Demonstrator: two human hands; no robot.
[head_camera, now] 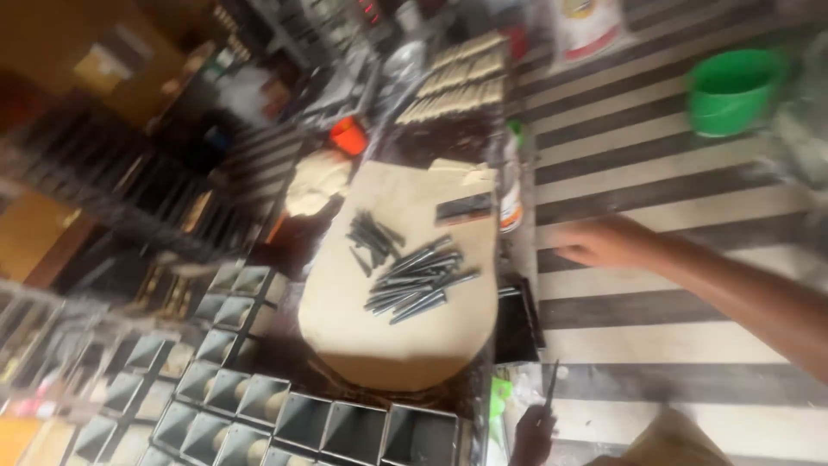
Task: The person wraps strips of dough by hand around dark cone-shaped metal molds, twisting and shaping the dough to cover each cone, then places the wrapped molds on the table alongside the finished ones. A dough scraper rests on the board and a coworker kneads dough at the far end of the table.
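Dark metal cones [414, 280] lie heaped on the pale dough sheet [405, 336] at the middle of your surface [470, 393]. Your right hand [595, 243] hovers at 3 o'clock of them, loosely curled and holding nothing. Your left hand [532, 436], at 5 o'clock, pinches a thin dark tool [550, 393]. Square tins [285, 410] line the 7 o'clock edge.

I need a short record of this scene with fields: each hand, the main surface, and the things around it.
right hand: raised, extended over the striped floor, holds nothing
left hand: low in the frame, grips a thin dark tool
main surface: pale board bearing a pile of dark metal rods
near edge: rows of square metal moulds
far right: green bucket
image: blurred
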